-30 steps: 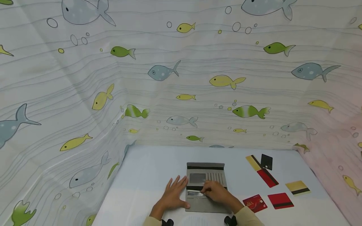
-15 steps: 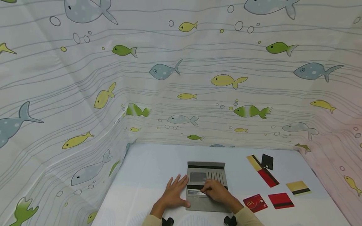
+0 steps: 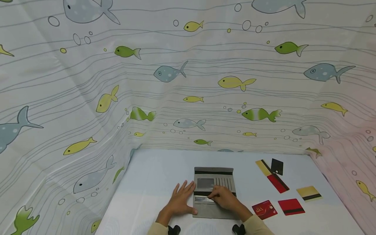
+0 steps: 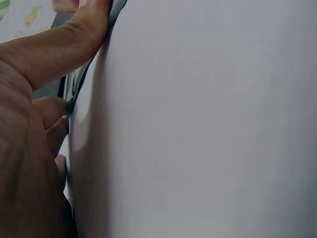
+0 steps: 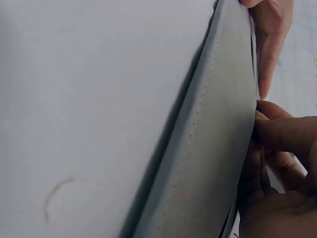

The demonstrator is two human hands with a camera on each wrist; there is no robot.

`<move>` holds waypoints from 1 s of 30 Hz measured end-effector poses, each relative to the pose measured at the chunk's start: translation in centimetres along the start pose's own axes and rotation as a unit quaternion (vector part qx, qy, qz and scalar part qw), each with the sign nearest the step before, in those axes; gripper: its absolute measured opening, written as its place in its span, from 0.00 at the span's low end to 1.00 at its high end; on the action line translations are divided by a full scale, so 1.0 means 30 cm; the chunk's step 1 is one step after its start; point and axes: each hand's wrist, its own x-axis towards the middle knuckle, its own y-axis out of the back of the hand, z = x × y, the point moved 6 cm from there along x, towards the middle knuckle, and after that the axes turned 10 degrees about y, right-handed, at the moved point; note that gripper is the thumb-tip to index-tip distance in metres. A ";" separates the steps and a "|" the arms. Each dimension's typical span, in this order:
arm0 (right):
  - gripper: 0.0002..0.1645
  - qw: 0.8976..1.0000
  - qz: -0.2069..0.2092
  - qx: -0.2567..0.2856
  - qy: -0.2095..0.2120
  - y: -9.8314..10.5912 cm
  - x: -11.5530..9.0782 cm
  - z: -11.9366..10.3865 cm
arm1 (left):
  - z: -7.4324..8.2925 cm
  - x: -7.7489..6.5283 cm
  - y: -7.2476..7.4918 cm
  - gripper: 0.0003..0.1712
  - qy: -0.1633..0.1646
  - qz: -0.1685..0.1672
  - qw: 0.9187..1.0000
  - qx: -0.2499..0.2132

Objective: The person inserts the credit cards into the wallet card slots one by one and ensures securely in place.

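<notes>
A grey wallet [image 3: 211, 212] lies unfolded on the white table, with a clear window [image 3: 205, 183], a row of card slots and dark bands across it. My left hand [image 3: 180, 200] rests spread along its left edge, thumb touching the lower left corner. In the left wrist view, the left thumb [image 4: 64, 49] presses at the wallet's edge. My right hand [image 3: 223, 197] is over the wallet's right half, fingers curled, thumb and forefinger pinching beside a shiny strip [image 3: 201, 198] below the lower dark band. The right wrist view has the right fingertips behind the wallet's stitched flap [image 5: 213, 124]; what exactly they pinch I cannot tell.
To the right lie a red VIP card [image 3: 265, 209], a red card with a black stripe [image 3: 291, 207], a gold card [image 3: 309, 193] and a black card [image 3: 277, 166]. Another gold card [image 3: 263, 167] meets a red one [image 3: 277, 183]. A fish-print cloth [image 3: 205, 65] surrounds the table.
The right fingertips have shifted very slightly left along the shiny strip. The left hand holds its place, and the whole head view has drifted slightly.
</notes>
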 end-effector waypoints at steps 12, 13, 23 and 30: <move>0.08 1.000 0.009 0.009 -0.012 -0.019 -0.028 0.005 | -0.004 -0.028 -0.028 0.69 0.000 -0.002 1.000 -0.002; 0.07 1.000 0.012 0.011 -0.014 -0.023 -0.031 0.004 | -0.004 -0.032 -0.028 0.69 0.000 -0.004 1.000 -0.004; 0.07 0.998 0.058 -0.008 -0.033 -0.023 -0.052 0.000 | -0.007 -0.037 -0.021 0.69 -0.004 0.005 1.000 -0.006; 0.10 0.993 0.085 -0.008 -0.085 0.072 -0.093 0.023 | -0.004 -0.013 -0.005 0.69 -0.013 0.004 1.000 -0.021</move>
